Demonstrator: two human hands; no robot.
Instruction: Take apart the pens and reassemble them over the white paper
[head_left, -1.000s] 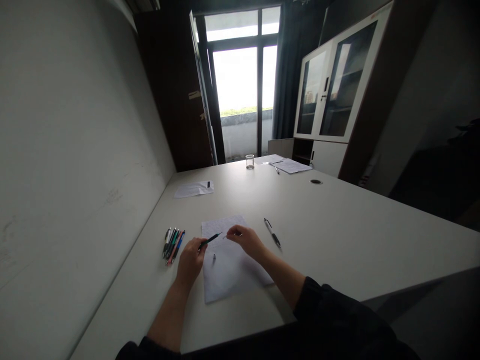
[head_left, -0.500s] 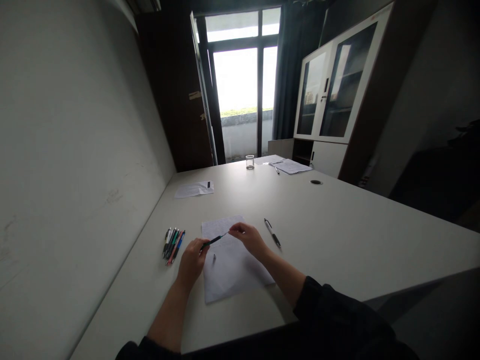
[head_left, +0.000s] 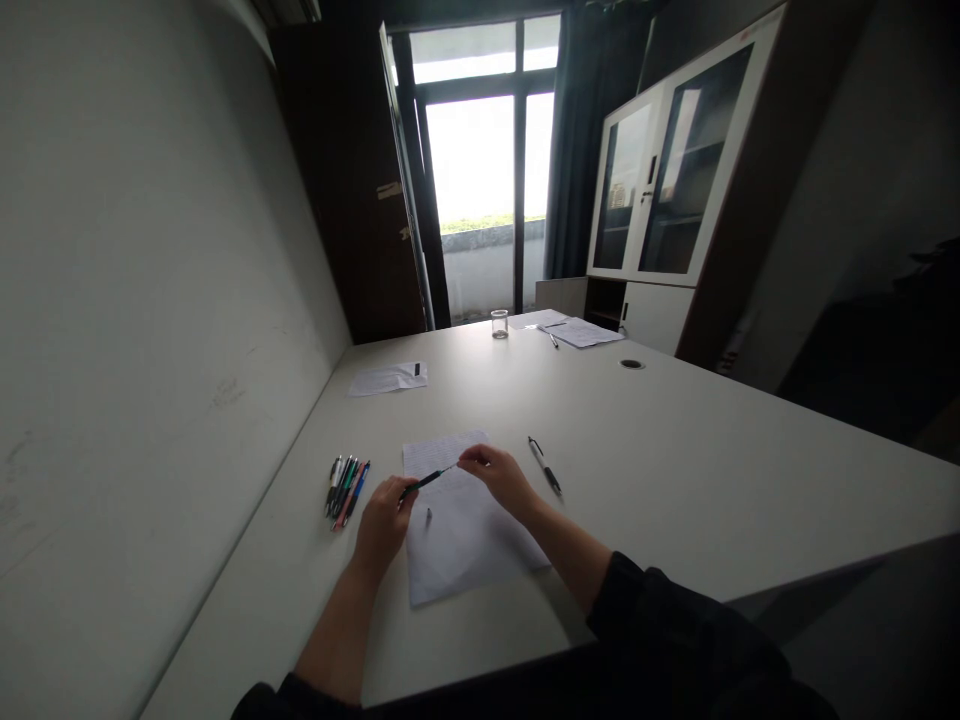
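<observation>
My left hand is closed around the lower end of a dark green pen, held above a written sheet of paper. My right hand pinches the pen's front end, fingers pressed together at its tip. A small dark pen part lies on the sheet just below the pen. A black pen rests on the table right of my right hand. Several coloured pens lie in a bunch left of my left hand.
The white table runs along a wall on the left. Further back lie a folded paper, a small glass and more sheets with a pen. A cable hole sits mid-right. A glass-door cabinet stands behind.
My right hand has closed in from just beside the pen's tip onto the tip itself. The left hand and pen have barely shifted.
</observation>
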